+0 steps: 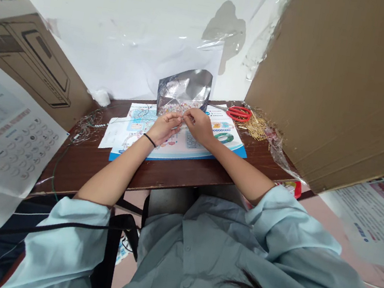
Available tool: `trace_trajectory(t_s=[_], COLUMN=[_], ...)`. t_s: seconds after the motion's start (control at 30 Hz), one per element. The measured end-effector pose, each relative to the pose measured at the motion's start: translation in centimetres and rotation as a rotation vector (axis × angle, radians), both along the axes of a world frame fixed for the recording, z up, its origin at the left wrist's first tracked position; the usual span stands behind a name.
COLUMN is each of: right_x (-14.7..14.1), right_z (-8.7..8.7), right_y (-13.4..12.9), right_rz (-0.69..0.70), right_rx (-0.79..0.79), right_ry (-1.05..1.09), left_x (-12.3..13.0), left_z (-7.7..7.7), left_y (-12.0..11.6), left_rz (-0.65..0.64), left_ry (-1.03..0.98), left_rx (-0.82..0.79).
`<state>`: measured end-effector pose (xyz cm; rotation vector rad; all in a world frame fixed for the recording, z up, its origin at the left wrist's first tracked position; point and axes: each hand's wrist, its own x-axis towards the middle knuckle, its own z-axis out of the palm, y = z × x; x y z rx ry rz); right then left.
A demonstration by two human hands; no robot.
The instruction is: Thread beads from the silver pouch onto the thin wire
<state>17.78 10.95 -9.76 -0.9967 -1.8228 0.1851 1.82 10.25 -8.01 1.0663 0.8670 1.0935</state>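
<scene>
My left hand [165, 128], with a black band at the wrist, and my right hand [198, 125] meet above a printed blue-and-white sheet [190, 156]. Both have thumb and fingers pinched together at the fingertips. Whatever sits between them is too small to make out. Just behind the hands stands an opened silver bag [201, 84], its lower part filled with small multicoloured beads [174, 107]. The fingertips are close to the front of the bag.
Red-handled scissors [239, 113] lie right of the bag, beside a heap of thin gold-coloured pins or sticks [257, 126]. Tangled clear cord [87, 130] spreads over the left of the brown table [179, 177]. Cardboard panels [335, 79] stand on both sides.
</scene>
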Motion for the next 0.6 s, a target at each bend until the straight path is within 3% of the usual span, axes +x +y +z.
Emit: trace_trajectory(t_s=[0.6], right_x=[-0.12], right_z=[0.35], right_y=[-0.32], right_rz=[-0.032], right_rx=[0.009], right_ry=[0.014], left_x=[-0.15], left_z=[-0.26], left_y=[0.32], left_rz=[-0.003], left_ry=[0.009], left_rx=[-0.004])
